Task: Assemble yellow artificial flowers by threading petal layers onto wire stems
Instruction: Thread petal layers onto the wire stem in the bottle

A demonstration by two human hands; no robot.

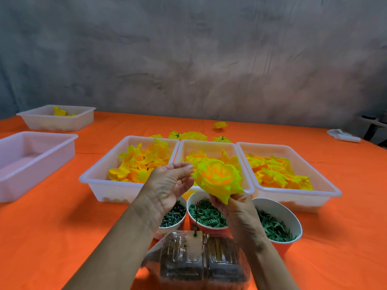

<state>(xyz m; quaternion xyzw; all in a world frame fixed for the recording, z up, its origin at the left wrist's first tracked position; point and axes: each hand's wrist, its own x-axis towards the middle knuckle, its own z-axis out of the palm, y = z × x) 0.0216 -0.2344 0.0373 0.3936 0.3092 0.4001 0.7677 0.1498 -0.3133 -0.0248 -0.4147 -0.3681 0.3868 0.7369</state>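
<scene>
While right fingers (pixel 217 203) pinch flower (pixel 217 176) underneath, left fingertips (pixel 188 167) touch rim.

The flower (pixel 217 176) in progress is a stack of yellow petal layers with an orange center, cupped open and tilted toward the camera, held up just over the middle tray (pixel 211 144). A thin dark wire stem (pixel 196 221) stands upright below the flower, stuck in a clear bottle (pixel 196 262). Loose petal layers fill that middle tray plus the left tray (pixel 125 143) and right tray (pixel 293 149) beside it. Finished flowers (pixel 188 136) lie just behind the middle tray.
</scene>
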